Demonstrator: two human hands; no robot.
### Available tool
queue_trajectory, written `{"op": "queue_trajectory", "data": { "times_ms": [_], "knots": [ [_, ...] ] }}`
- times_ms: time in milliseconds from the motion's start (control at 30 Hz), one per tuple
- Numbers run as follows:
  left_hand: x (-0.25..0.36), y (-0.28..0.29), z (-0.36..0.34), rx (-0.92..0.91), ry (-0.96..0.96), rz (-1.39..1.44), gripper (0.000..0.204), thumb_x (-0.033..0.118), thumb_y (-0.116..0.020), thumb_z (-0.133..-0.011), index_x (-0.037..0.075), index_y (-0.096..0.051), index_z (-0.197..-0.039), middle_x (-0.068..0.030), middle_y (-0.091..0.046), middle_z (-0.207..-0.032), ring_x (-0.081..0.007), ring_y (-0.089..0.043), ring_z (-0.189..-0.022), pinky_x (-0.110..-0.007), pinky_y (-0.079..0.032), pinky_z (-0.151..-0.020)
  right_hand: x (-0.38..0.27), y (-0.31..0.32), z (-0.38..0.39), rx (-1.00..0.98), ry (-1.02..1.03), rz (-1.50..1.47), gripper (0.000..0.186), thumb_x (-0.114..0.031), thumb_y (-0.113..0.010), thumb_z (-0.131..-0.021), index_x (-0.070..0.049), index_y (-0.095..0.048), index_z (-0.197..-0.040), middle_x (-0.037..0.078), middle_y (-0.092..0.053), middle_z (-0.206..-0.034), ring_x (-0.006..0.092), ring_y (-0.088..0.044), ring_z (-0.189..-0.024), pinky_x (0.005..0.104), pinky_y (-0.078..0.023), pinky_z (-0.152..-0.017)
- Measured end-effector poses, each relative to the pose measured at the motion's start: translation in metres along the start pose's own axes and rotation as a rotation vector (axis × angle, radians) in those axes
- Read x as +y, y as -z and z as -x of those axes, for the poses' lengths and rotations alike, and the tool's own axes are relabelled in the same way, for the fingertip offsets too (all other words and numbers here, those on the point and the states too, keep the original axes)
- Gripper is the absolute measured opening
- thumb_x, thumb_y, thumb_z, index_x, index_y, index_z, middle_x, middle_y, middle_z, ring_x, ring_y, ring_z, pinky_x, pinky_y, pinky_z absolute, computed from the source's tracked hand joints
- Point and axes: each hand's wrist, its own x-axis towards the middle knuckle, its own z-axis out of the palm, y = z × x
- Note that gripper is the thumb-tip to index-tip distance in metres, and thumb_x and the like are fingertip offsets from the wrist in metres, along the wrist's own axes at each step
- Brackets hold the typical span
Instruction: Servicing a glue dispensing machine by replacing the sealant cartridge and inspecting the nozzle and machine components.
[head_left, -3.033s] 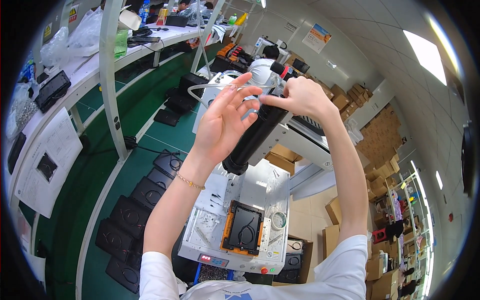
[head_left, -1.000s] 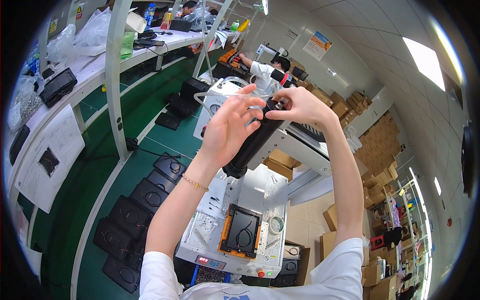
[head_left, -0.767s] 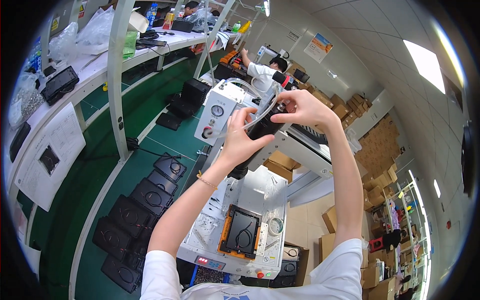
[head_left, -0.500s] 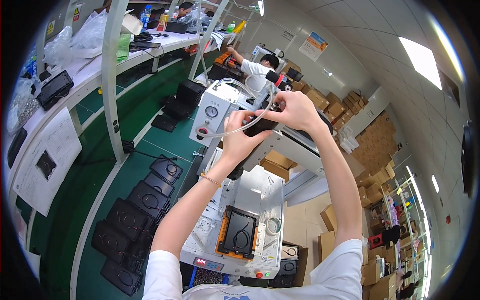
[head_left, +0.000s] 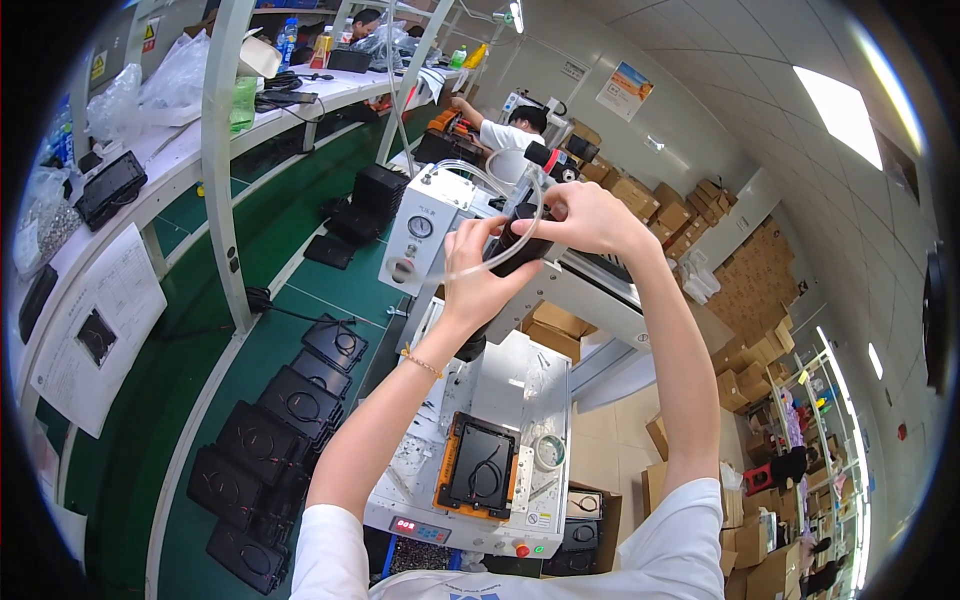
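Observation:
At the top of a white bench machine (head_left: 545,385), both my hands are around a black cylinder (head_left: 522,250). My left hand (head_left: 478,275) is curled against its left side, thumb along the near face. From the right, my right hand (head_left: 598,222) reaches over its upper end, fingers bent and thumb across the top. The fingertips on the far side are hidden. A clear air hose (head_left: 470,272) loops in front of my left hand and is partly blurred. Below, a flat black case with a coiled cable (head_left: 482,468) lies in an orange fixture (head_left: 444,475) on the machine bed.
Beside the cylinder is a white control box (head_left: 415,225) with a round gauge. Several black cases (head_left: 262,440) with cables lie on the green surface at left. A tape roll (head_left: 549,453) sits near the fixture. Cardboard boxes (head_left: 640,205) and a co-worker (head_left: 512,133) are farther back.
More of the black cylinder shows between my hands. My right hand has shifted slightly right and down. The clear hose has swung lower in front of the control box.

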Motion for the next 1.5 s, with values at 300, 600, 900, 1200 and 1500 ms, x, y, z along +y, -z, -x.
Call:
{"op": "queue_trajectory", "data": {
  "times_ms": [300,600,900,1200,1500],
  "knots": [
    [0.043,0.05,-0.017,-0.089,0.236,1.022,0.034,0.025,-0.048,-0.102,0.002,-0.056,-0.126,-0.0029,-0.064,-0.097,-0.0099,-0.056,-0.095,-0.027,-0.042,-0.09,-0.02,0.005,-0.012,-0.116,-0.055,0.16,0.078,-0.074,-0.06,-0.068,0.003,-0.069,-0.072,0.019,-0.067,-0.071,0.0319,-0.07,-0.076,0.0398,-0.055,-0.071],
    [0.036,0.067,-0.036,-0.08,0.39,1.156,0.037,0.032,-0.042,-0.104,0.005,-0.059,-0.122,-0.0005,-0.062,-0.096,-0.0087,-0.051,-0.096,-0.027,-0.039,-0.089,0.003,0.008,-0.012,-0.165,0.171,-0.211,0.059,-0.048,-0.077,-0.064,0.005,-0.072,-0.092,0.014,-0.067,-0.076,0.0221,-0.065,-0.073,0.0313,-0.051,-0.069],
    [0.032,0.07,-0.04,-0.054,0.348,1.11,0.037,0.035,-0.043,-0.103,0.008,-0.06,-0.122,-0.002,-0.062,-0.097,-0.0098,-0.052,-0.095,-0.028,-0.04,-0.089,0.002,0.004,-0.007,-0.152,0.091,-0.291,0.057,-0.04,-0.079,-0.066,0.004,-0.071,-0.102,0.009,-0.066,-0.077,0.0146,-0.062,-0.072,0.028,-0.049,-0.068],
    [0.022,0.061,-0.037,-0.05,0.319,1.14,0.032,0.03,-0.042,-0.104,0.01,-0.066,-0.109,-0.0019,-0.066,-0.091,-0.0069,-0.053,-0.088,-0.024,-0.043,-0.08,0.007,0.002,-0.009,-0.191,0.098,-0.195,0.062,-0.04,-0.079,-0.069,0.006,-0.068,-0.11,0.012,-0.069,-0.093,0.0134,-0.064,-0.077,0.0268,-0.053,-0.077],
    [0.02,0.062,-0.036,-0.056,0.3,1.138,0.033,0.031,-0.043,-0.103,0.008,-0.066,-0.109,-0.0022,-0.065,-0.09,-0.0069,-0.054,-0.087,-0.023,-0.043,-0.079,0.002,0.001,-0.01,-0.164,0.045,0.067,0.068,-0.056,-0.078,-0.064,0.003,-0.07,-0.098,0.009,-0.064,-0.072,0.0131,-0.059,-0.064,0.0253,-0.046,-0.061]
  ]
}}
